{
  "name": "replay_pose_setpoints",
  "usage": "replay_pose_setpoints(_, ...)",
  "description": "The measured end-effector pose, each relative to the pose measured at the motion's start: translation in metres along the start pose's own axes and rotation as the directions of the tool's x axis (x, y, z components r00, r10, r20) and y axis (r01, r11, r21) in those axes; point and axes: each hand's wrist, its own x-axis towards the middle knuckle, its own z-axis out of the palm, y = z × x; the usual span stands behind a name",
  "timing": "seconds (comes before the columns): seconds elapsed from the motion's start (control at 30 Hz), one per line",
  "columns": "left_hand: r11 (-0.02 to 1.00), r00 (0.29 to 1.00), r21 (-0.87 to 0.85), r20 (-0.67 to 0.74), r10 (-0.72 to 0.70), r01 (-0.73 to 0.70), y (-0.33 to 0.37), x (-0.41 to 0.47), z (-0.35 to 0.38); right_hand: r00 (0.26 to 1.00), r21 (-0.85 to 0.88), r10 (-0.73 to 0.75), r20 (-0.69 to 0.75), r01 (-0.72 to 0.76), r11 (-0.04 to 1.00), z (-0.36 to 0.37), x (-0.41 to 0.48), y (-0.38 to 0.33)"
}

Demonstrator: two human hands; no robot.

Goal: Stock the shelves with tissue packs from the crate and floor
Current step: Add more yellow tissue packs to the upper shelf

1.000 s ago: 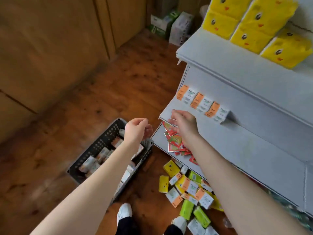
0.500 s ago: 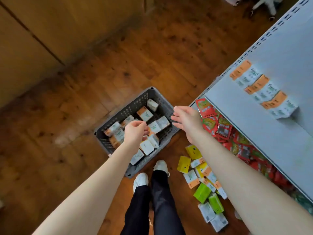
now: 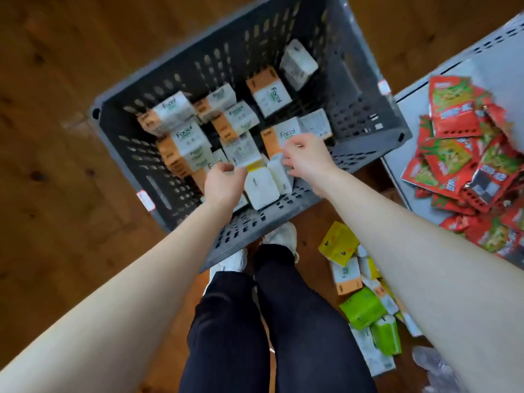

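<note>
Left grip (image 3: 225, 184) and right grip (image 3: 304, 158) curled among a dozen-odd blurred packs (image 3: 268, 93) in one crate (image 3: 354, 80); fingertips hidden, cannot tell whether holding.

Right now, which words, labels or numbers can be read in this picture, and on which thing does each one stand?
"Facial": on the orange-and-white tissue packs in the grey crate.
"Fac", cut off: on a tissue pack on the floor.
Red snack packets on the shelf: print too blurred to read.
Crate stickers: too small to read.
Fine print on pack backs: unreadable.
</note>
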Motion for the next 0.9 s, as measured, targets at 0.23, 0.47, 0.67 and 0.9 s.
replay_pose_setpoints(0.23,0.996,0.995,-0.03,0.055,-0.085,0.086,-0.038,0.07,0.042,0.986,-0.225,0.083,0.142,-0.049,0.973,0.062,0.081,0.044)
replay_pose_setpoints(0.47,0.976,0.984,-0.147,0.103,-0.144,0.159,-0.044,0.09,0.06,0.985,-0.168,0.143,0.094,-0.126,0.978,0.072,0.101,0.056)
replay_pose_setpoints(0.67,0.993,0.994,-0.096,0.089,-0.062,0.07,-0.047,0.088,0.059,0.979,-0.184,0.179,0.101,-0.159,0.97,0.078,0.101,0.063)
replay_pose_setpoints(0.9,0.987,1.0,-0.161,-0.025,-0.018,0.013,-0.034,0.06,0.029,0.991,-0.018,0.118,0.067,-0.117,0.993,0.063,0.06,0.056)
